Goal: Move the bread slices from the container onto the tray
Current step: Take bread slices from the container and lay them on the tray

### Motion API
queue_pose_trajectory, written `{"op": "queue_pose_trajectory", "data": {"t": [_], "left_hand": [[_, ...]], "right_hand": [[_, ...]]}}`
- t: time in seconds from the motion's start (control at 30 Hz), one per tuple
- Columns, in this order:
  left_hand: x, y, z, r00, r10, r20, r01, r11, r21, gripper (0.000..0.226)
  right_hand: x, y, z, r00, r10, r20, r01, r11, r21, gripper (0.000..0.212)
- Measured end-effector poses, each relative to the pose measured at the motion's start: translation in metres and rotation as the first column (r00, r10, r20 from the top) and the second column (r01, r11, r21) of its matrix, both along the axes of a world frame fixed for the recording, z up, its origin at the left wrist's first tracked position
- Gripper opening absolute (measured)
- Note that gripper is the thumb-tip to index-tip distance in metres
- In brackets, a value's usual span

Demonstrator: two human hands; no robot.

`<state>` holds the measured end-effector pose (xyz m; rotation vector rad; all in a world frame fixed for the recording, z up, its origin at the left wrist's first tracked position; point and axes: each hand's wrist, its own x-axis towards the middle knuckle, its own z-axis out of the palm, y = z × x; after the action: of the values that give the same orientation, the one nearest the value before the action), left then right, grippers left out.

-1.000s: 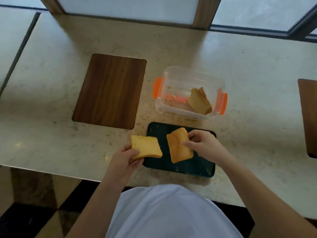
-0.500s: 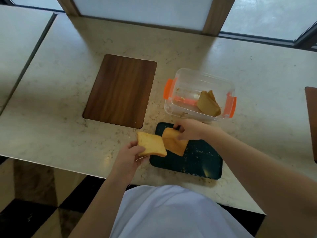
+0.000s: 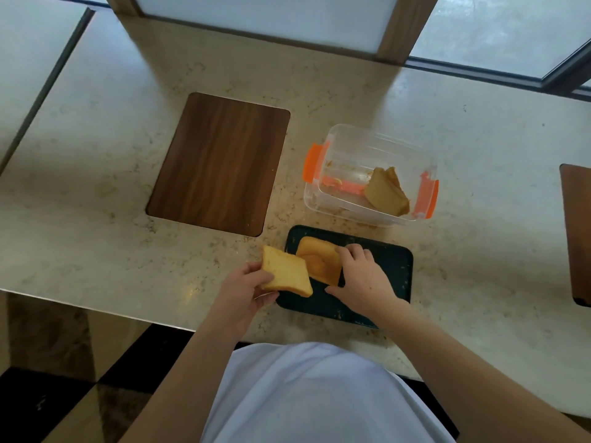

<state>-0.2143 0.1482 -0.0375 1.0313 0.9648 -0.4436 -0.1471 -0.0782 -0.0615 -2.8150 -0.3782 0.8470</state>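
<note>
A dark green tray (image 3: 391, 266) lies near the table's front edge. On its left part rests a bread slice (image 3: 318, 262), and my right hand (image 3: 363, 281) grips that slice along its right edge. My left hand (image 3: 243, 290) holds a second, paler bread slice (image 3: 284, 274) just left of the tray, its right corner overlapping the first slice. Behind the tray stands a clear plastic container (image 3: 339, 145) with orange clips. More bread slices (image 3: 387, 193) lean in its right end.
A dark wooden inset board (image 3: 220, 163) lies in the marble table (image 3: 96, 203) to the left of the container. Another wooden board (image 3: 577, 231) shows at the right edge. The table's front edge runs just under my hands.
My right hand has laid its slice down on the tray's left part and shifted to the slice's right edge. The left hand's slice has edged closer to the tray.
</note>
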Motion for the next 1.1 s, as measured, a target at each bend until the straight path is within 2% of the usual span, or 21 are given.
{"op": "queue_pose_trajectory", "data": {"t": [0.1, 0.27, 0.7, 0.8, 0.87, 0.9, 0.97, 1.03, 1.1], "left_hand": [[0.0, -0.001, -0.001, 1.0, -0.012, -0.001, 0.012, 1.0, 0.007, 0.029], [-0.002, 0.001, -0.001, 1.0, -0.02, 0.0, 0.02, 1.0, 0.017, 0.027], [-0.006, 0.004, -0.006, 1.0, 0.025, 0.018, -0.025, 0.999, 0.024, 0.023], [-0.005, 0.002, -0.008, 1.0, 0.013, 0.018, -0.014, 1.0, 0.022, 0.028], [-0.003, -0.001, -0.009, 1.0, -0.008, 0.024, 0.008, 1.0, 0.01, 0.031], [-0.003, -0.002, -0.008, 0.999, -0.03, 0.035, 0.03, 1.0, -0.002, 0.031], [-0.001, -0.007, -0.008, 0.994, -0.083, 0.068, 0.085, 0.996, -0.018, 0.034], [0.001, -0.013, -0.008, 0.983, -0.161, 0.091, 0.16, 0.987, 0.025, 0.043], [0.003, -0.02, -0.01, 0.958, -0.279, 0.071, 0.265, 0.95, 0.165, 0.048]], "right_hand": [[-0.003, 0.007, -0.007, 0.999, 0.005, 0.038, -0.005, 1.0, 0.001, 0.088], [0.009, 0.014, -0.012, 0.994, 0.052, 0.101, -0.054, 0.998, 0.02, 0.075], [0.028, 0.031, -0.013, 0.991, 0.101, 0.088, -0.102, 0.995, 0.016, 0.071], [0.022, 0.027, -0.008, 0.987, 0.046, 0.153, -0.057, 0.996, 0.068, 0.064], [0.015, 0.022, -0.003, 0.98, -0.113, 0.166, 0.074, 0.971, 0.225, 0.053], [0.012, 0.019, 0.002, 0.97, -0.226, 0.085, 0.189, 0.93, 0.316, 0.049], [0.006, 0.012, 0.011, 0.89, -0.401, -0.217, 0.456, 0.786, 0.418, 0.042], [-0.004, 0.002, 0.014, 0.758, -0.441, -0.481, 0.642, 0.638, 0.425, 0.036], [-0.014, -0.008, 0.012, 0.7, -0.432, -0.568, 0.699, 0.578, 0.422, 0.032]]}}
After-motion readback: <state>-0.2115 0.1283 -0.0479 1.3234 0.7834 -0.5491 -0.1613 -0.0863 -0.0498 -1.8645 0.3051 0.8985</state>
